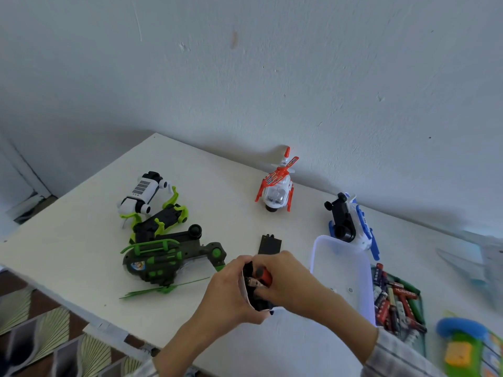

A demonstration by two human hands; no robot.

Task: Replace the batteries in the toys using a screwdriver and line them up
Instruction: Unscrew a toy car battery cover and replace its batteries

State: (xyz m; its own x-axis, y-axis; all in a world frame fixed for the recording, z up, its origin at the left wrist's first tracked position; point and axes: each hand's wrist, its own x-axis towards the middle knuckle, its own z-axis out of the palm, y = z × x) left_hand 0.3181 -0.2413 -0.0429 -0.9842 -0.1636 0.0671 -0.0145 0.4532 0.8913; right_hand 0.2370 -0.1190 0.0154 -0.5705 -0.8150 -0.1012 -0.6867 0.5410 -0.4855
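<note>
My left hand (226, 292) grips a small black and white toy (251, 297) from the left side, above the white table (81, 248). My right hand (294, 281) presses a red battery (263, 274) at the toy's open underside. A black battery cover (269, 244) lies flat on the table just beyond my hands. Further back stand a red and white helicopter (277, 186) and a blue and white helicopter (351, 227), the blue one tipped over with its black underside showing. No screwdriver is in sight.
Green and black toys (166, 248) and a white robot dog (141, 194) lie jumbled at the left. A clear plastic lid (343, 273) lies at the right, beside a green tray of batteries (394, 300). A blue and green toy (468, 346) sits at the bottom right corner.
</note>
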